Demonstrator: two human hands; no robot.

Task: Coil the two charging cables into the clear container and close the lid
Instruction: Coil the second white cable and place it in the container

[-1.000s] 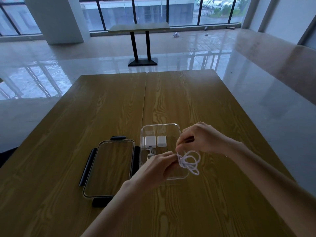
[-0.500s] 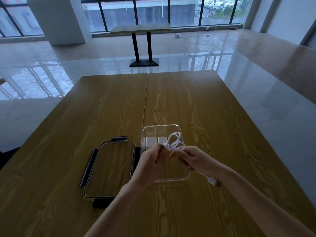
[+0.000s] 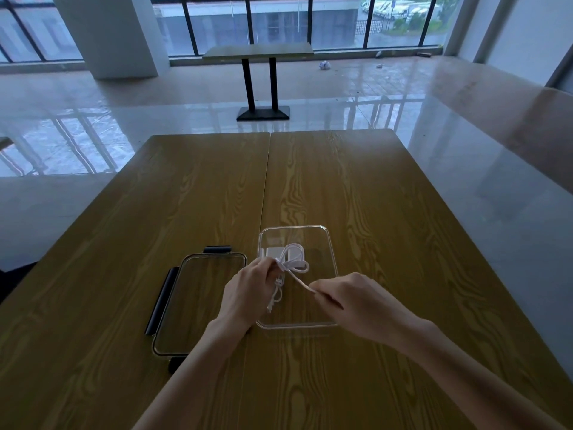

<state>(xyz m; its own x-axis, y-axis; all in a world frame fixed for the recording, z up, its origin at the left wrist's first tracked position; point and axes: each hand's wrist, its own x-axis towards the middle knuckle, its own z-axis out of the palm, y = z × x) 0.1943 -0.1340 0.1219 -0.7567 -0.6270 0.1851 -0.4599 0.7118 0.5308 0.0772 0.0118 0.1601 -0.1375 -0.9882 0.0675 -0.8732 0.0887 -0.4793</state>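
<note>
The white cable [image 3: 291, 259] is gathered into a few small loops held above the open clear container [image 3: 330, 243], so that the bundle can drop straight in once it is wound. The left hand [image 3: 248, 293] pinches those loops between thumb and fingertips at their crossing point, closed tightly enough to stop them springing apart; a short tail with a plug hangs down below that pinch, inside the container's outline. The right hand [image 3: 362, 302] is closed around the free end of the same cable, drawing it taut away from the loops, which looks like a wrap being pulled snug around the bundle. White charger blocks [image 3: 273, 252] sit in the far part of the container behind the loops, though whether a second cable lies with them I cannot tell. The lid [image 3: 198, 302], clear with dark latches, lies flat just beside the container on the left, within easy reach for closing and out of the way of the winding. Everything rests on the wooden table [image 3: 356, 187].
</note>
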